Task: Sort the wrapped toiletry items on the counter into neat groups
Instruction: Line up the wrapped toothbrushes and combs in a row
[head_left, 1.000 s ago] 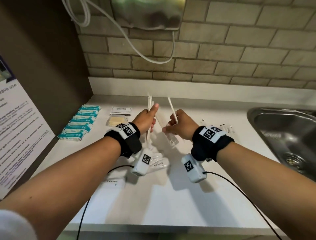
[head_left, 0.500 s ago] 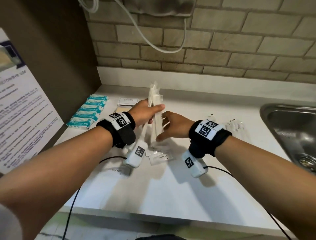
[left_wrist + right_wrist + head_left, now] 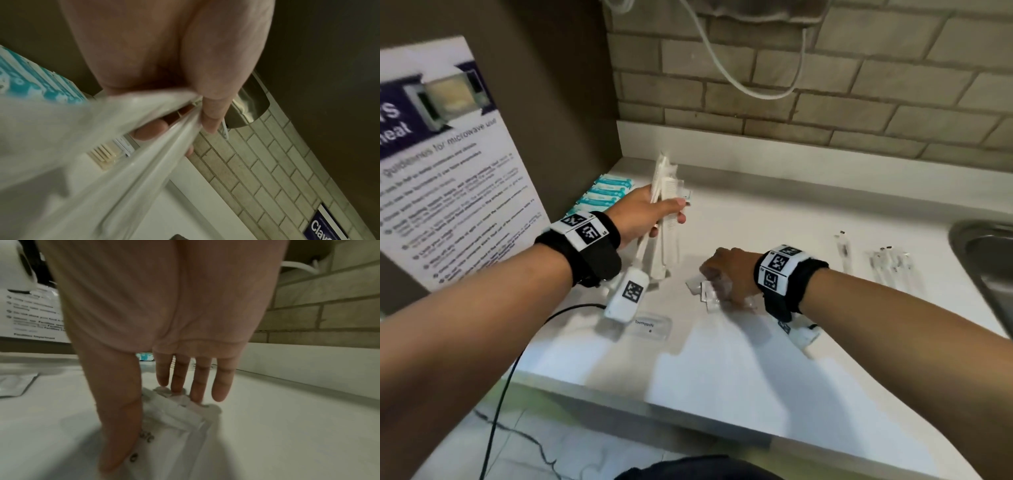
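My left hand [image 3: 645,214] gripped a bundle of long white combs in clear plastic sleeves [image 3: 666,205], thumb and fingers curled round the middle of it, the bundle standing nearly upright above the white counter [image 3: 774,359]. In the left wrist view the crinkled sleeves [image 3: 123,138] ran out between thumb and fingertips.

My right hand [image 3: 729,274] lay low on the counter, left of the steel sink [image 3: 983,260], fingers straight and spread over a small heap of clear-wrapped white sachets [image 3: 705,291]. The right wrist view showed the fingertips [image 3: 179,386] touching the far edge of the heap [image 3: 174,426] and the thumb alongside it; not closed round anything.

One flat white sachet printed "Toothpaste" [image 3: 652,325] lay on the counter further left of the sink than the heap, nearer the front edge. A row of teal-and-white wrapped packets [image 3: 604,192] sat at the far left against the brown side panel [image 3: 551,102]. Just left of the sink lay several thin clear-wrapped items [image 3: 887,263], too small to identify. A printed microwave notice [image 3: 448,171] leaned on the side panel.
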Tool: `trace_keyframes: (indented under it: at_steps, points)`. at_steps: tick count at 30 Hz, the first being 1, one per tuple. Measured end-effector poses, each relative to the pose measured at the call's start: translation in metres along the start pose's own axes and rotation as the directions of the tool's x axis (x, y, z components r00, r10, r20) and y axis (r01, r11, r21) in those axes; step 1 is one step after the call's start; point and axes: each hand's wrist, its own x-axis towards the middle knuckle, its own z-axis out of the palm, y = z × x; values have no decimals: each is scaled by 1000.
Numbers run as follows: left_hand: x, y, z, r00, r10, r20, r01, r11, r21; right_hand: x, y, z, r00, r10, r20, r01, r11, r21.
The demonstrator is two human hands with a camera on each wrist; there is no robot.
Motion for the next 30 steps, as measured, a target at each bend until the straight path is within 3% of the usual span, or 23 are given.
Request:
trace_keyframes:
  at_steps: [8,14,18,27,30]
  points:
    - [-3,-10,-25,999,33,-37,-32,999,34,14,-10,-6,994,7,107,8,991,-131]
    - [-2,-10,-47,998,51,-47,-50,998,24,13,-39,-21,999,-46,3,46,997,69]
    - [-1,-9,-52,996,62,-61,-61,998,22,10,-79,-19,991,-118,65,93,948,305]
    - [2,-25,-65,999,48,-5,-47,998,42,31,-110,5,992,-95,86,80,983,164]
    - [2,-28,-72,998,64,-2,-64,997,46,41,-110,3,993,-81,88,61,977,205]
